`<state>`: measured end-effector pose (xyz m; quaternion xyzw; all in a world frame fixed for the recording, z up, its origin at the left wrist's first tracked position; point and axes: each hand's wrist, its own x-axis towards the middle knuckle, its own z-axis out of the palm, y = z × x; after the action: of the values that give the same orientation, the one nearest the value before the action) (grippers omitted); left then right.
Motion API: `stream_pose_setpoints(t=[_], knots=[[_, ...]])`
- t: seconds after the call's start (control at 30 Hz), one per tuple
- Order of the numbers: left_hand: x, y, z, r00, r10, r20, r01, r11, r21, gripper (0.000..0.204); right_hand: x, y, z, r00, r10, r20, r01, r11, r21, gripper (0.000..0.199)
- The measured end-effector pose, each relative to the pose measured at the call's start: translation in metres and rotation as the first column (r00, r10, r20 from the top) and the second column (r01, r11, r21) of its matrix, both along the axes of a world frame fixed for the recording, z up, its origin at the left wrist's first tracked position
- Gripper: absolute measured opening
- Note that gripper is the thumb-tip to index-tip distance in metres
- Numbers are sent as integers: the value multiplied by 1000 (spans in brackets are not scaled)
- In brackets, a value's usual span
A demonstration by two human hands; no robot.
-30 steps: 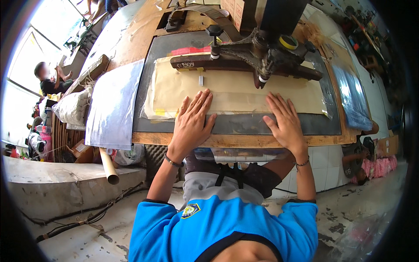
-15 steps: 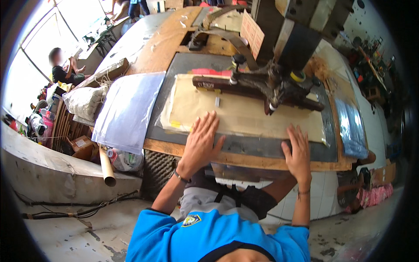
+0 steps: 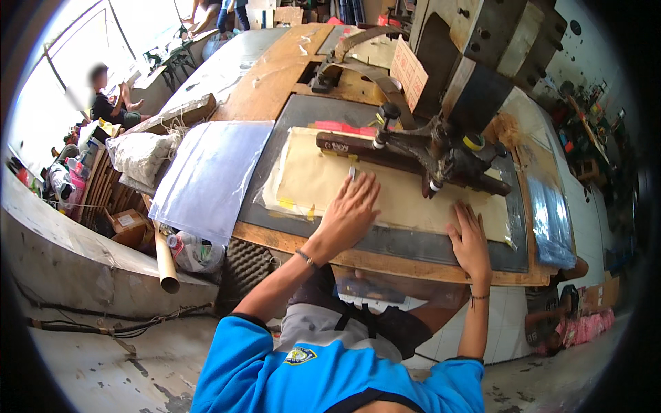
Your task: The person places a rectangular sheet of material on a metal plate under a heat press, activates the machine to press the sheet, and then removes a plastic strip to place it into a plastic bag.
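Note:
A cream paper sheet [image 3: 413, 209] lies on a dark grey pad [image 3: 385, 242] on the wooden worktable, with clear film showing at its edges. My left hand [image 3: 350, 212] rests on the sheet, fingers stretched out, their tips at a small pale strip [image 3: 352, 172]. My right hand [image 3: 471, 241] is spread with its fingertips on the sheet's near edge toward the right. Neither hand appears to hold anything. Just beyond my fingers, the dark bar [image 3: 368, 154] of a press crosses above the sheet, fixed to a metal bracket [image 3: 435, 148].
Clear plastic sheets [image 3: 213, 172] overhang the table's left edge. Bluish plastic sheets [image 3: 551, 220] lie on the right. The heavy press column [image 3: 475, 89] rises behind the bar. A cardboard tube [image 3: 165, 261] leans lower left. Another person [image 3: 110, 103] sits by the window.
My left hand has slid forward and to the right, reaching the small pale strip. My right hand stays at the sheet's near edge. The view has shifted slightly.

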<state>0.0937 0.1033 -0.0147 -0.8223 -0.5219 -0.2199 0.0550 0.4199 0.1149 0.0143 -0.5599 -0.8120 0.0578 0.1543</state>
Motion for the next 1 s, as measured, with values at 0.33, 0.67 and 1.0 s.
stream_pose_setpoints(t=[0.33,0.67,1.0], knots=[[-9,-2,3,999,24,44,-20,996,-84,65,4,11,-12,996,35,-83,-33,999,33,55],[-22,-29,14,983,55,176,-17,978,-206,59,12,-4,-16,996,52,-68,-49,998,45,57],[-24,-33,15,973,79,216,-43,985,-164,54,13,-12,-10,985,35,-170,-34,999,13,57]])
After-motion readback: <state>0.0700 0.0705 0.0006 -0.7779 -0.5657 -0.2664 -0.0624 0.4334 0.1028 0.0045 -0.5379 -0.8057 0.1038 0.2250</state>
